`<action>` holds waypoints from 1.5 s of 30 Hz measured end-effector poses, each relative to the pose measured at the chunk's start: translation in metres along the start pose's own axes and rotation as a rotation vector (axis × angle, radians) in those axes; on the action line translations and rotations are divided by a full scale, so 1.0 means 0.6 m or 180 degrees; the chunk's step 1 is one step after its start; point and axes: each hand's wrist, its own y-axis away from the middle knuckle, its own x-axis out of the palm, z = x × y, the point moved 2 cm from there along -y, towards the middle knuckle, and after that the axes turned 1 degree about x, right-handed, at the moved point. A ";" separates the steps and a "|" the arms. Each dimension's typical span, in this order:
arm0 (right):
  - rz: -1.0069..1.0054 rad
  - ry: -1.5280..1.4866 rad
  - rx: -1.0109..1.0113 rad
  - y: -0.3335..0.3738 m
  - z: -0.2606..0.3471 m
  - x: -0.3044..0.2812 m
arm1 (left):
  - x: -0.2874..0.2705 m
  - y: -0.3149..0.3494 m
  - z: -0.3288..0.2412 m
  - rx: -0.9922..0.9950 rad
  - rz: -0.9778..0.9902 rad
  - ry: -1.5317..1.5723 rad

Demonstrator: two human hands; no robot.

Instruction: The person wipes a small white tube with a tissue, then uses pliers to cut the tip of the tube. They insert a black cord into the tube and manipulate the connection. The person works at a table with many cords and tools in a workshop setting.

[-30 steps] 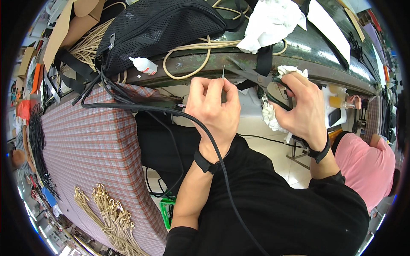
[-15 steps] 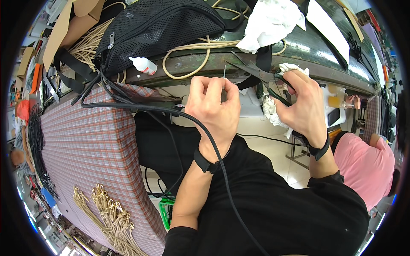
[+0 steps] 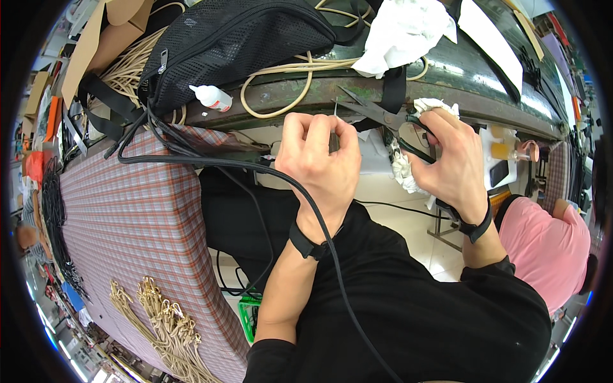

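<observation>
My left hand [image 3: 319, 150] is closed in a pinch, and a thin pale sliver [image 3: 336, 108] sticks up from between its fingers. What else the fingers hold is hidden. To its right, my right hand [image 3: 450, 153] grips a pair of scissors [image 3: 383, 116] by the dark handles, which have white cloth [image 3: 402, 167] wrapped about them. The scissor blades are parted and point left, their tips right beside the sliver. A black cable [image 3: 268, 170] runs past my left wrist.
Beyond my hands, a green bench edge [image 3: 345, 89] bears a white bottle [image 3: 212, 97], a black mesh bag [image 3: 236, 45], tan cord [image 3: 281, 113] and crumpled white cloth [image 3: 405, 35]. Tan ropes with metal clips [image 3: 169, 319] lie on a checked cloth [image 3: 128, 210]. A person in pink [image 3: 543, 249] is at right.
The scissors have shifted down and left, bringing their tips nearer to the sliver. My left hand stays almost in place, still pinching.
</observation>
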 end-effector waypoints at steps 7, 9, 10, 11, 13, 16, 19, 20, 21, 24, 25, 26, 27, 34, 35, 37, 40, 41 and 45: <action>0.0069 -0.0010 0.0055 -0.011 -0.010 -0.001 | -0.004 0.000 -0.002 -0.0042 0.0057 0.0010; 0.0076 -0.0075 0.0001 -0.006 -0.007 0.000 | -0.003 -0.001 0.000 0.0026 0.0104 -0.0020; 0.0093 -0.0050 0.0011 -0.004 -0.005 0.000 | -0.002 -0.001 0.001 0.0047 0.0078 -0.0020; 0.0109 -0.0025 0.0022 -0.003 -0.004 0.000 | -0.002 -0.001 0.003 0.0068 0.0053 -0.0020; 0.0050 0.0105 0.0099 -0.005 -0.006 -0.001 | -0.001 0.000 0.003 0.0095 0.0032 -0.0042; -0.0003 -0.0020 0.0035 -0.004 -0.004 -0.004 | 0.000 -0.001 0.000 0.0118 0.0041 -0.0101; -0.0034 -0.0009 -0.0024 -0.005 -0.003 -0.003 | 0.000 0.000 0.000 0.0144 0.0033 -0.0141; -0.0040 0.0047 -0.0028 -0.005 -0.004 -0.002 | -0.001 -0.001 0.002 0.0148 0.0021 -0.0148; -0.0017 0.0090 0.0039 -0.002 -0.007 -0.002 | -0.002 0.000 0.003 0.0152 0.0009 -0.0155; -0.0017 0.0040 0.0070 -0.004 -0.012 -0.004 | -0.002 0.004 0.004 0.0080 -0.0004 -0.0080; 0.0047 0.0016 0.0067 -0.001 -0.009 -0.003 | -0.001 0.005 0.005 0.0077 -0.0027 -0.0053; 0.0111 -0.0008 0.0063 0.001 -0.006 -0.001 | -0.001 0.005 0.007 0.0074 -0.0051 -0.0027; 0.0176 -0.0031 0.0059 0.000 -0.004 0.001 | -0.001 0.004 0.008 0.0070 -0.0074 -0.0001; 0.0071 0.0068 0.0091 -0.001 0.000 -0.005 | -0.006 -0.002 -0.001 -0.0245 0.0028 0.0114; 0.0096 0.0080 0.0084 -0.001 0.002 -0.005 | -0.007 -0.002 -0.001 -0.0241 0.0058 0.0091; -0.0021 0.0065 0.0025 -0.001 -0.006 0.000 | -0.008 -0.003 -0.001 -0.0265 0.0101 0.0087; 0.0034 0.0045 0.0064 -0.005 -0.004 -0.003 | -0.009 -0.002 0.000 -0.0330 0.0121 0.0130; 0.0080 0.0031 0.0071 -0.005 -0.002 -0.008 | -0.009 -0.002 0.001 -0.0338 0.0118 0.0132; 0.0055 0.0052 -0.0077 0.000 -0.001 -0.009 | -0.009 -0.005 0.001 -0.0294 0.0109 0.0137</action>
